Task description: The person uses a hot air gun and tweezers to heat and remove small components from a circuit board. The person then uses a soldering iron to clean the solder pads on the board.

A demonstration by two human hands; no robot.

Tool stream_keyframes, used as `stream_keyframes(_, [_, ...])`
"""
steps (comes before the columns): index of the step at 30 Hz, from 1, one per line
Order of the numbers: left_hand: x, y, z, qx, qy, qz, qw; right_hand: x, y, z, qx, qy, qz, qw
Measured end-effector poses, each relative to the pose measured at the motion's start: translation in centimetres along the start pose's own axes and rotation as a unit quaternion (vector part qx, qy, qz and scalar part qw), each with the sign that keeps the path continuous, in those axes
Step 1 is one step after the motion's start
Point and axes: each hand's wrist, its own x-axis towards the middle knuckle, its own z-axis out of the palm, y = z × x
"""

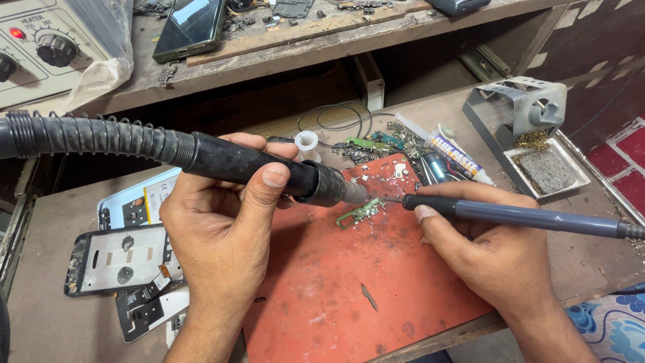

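- Left hand [218, 225] closed round my black hot-air handpiece with coiled hose [255, 168], nozzle over a small green circuit board [361, 213].
- Right hand [494, 252] closed on a grey soldering iron [524, 216], tip just right of the nozzle.
- Board lies far-centre on the red rubber mat [349, 289]; stripped phone frames [124, 259] left.

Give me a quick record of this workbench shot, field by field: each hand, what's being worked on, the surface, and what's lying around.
left hand: grips black hot-air handle, nozzle aimed at the board
right hand: holds grey soldering iron, tip at the board
workpiece: small green circuit board
surface: red mat on wooden bench
left of mat: opened phone frames
behind: flux syringe, iron stand with sponge
shelf: phone, heater station
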Motion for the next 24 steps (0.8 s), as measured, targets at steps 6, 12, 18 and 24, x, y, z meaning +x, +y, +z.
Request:
stream_keyframes(6, [-0.03,-0.03,0.03,0.001,0.001,-0.002,1.000,0.09,0.10,-0.10,0.009,-0.006,-0.011,1.000])
stream_keyframes(12, [0.00,-0.04,0.00,0.006,0.000,0.001,1.000,0.08,0.04,-0.13,-0.016,-0.005,-0.017,1.000])
stream_keyframes(18, [-0.03,0.02,0.03,0.005,-0.002,0.002,1.000,0.00,-0.07,-0.15,-0.003,-0.001,0.005,1.000])
stream_keyframes(24, [0.03,0.02,-0.03,-0.001,-0.003,0.000,1.000,0.07,-0.02,-0.05,0.006,-0.005,-0.012,1.000])
